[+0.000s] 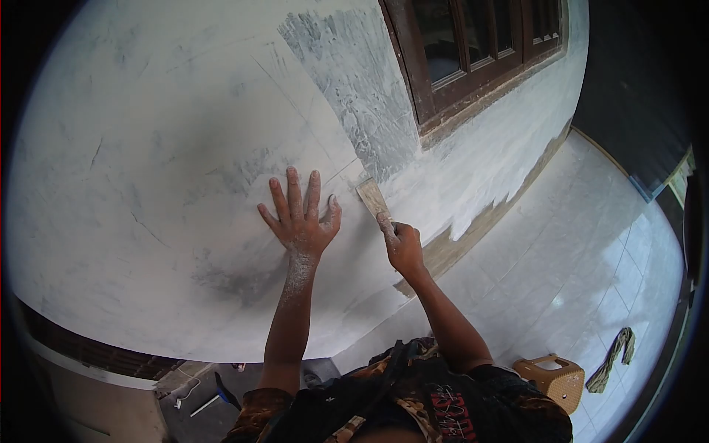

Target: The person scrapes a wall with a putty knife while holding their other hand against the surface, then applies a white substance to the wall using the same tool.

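Note:
My left hand (301,218) lies against the whitish wall (185,148), fingers spread, with white powder on the skin and forearm. To its right, my right hand (402,247) grips a putty knife (374,198) by its lower end, the thumb along it. The flat blade points up and left, at or close to the wall just below a grey streaked patch (365,96). Thin dark lines and smudges mark the wall around my left hand. The handle is mostly hidden inside my fist.
A brown wooden window frame (425,81) sits in the wall at the upper right. Below the wall runs a tiled floor (546,244). On it, at the lower right, are a tan plastic stool (550,380) and a crumpled cloth (611,360). A dark sheet (635,88) hangs at the far right.

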Tool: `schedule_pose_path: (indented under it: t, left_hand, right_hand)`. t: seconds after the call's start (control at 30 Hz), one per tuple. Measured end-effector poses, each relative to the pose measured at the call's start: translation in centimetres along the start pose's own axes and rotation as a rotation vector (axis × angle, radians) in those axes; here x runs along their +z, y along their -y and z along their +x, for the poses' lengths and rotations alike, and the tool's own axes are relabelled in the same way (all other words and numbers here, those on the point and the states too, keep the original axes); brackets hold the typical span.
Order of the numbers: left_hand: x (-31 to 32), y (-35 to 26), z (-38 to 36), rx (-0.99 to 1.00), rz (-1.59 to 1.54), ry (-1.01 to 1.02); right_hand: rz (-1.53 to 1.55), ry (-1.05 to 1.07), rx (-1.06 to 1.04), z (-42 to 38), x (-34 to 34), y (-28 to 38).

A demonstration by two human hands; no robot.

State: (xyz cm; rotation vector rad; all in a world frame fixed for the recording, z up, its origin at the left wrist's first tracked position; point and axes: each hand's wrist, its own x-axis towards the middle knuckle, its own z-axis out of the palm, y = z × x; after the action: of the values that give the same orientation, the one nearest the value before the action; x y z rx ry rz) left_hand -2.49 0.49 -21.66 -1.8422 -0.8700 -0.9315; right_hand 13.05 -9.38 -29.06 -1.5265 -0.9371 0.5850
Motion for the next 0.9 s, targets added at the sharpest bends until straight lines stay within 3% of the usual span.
schedule_pose_path:
  t: [0.07, 0.13, 0.27, 0.37, 0.5, 0.7, 0.9]
  left_hand:
    - [0.1, -0.2, 0.0, -0.011, -0.004, -0.001]
    - [-0.1, -0.3, -0.1, -0.011, -0.005, 0.016]
    - [0.0, -0.1, 0.0, -0.006, -0.010, -0.002]
    - [0.0, -0.1, 0.0, -0.008, -0.003, -0.004]
    - [-0.1, -0.1, 0.0, -0.011, 0.007, 0.023]
    - [0.0, -0.1, -0.1, -0.006, -0.007, 0.012]
    - [0.2, 0.0, 0.0, -0.013, -0.001, 0.004]
  right_hand:
    - [-0.007, 0.008, 0.053, 0.1, -0.3, 0.2]
    - [-0.011, 0.001, -0.045, 0.7, -0.5, 1.6]
    - [0.013, -0.006, -0.051, 0.1, -0.4, 0.0]
    - [-0.030, 0.017, 0.030, 0.1, -0.5, -0.2]
    - [-0.002, -0.004, -0.083, 0.7, -0.4, 1.4]
    - [-0.014, 0.016, 0.076, 0.0, -0.4, 0.3]
    - [0.011, -0.013, -0.090, 0.5, -0.5, -0.1]
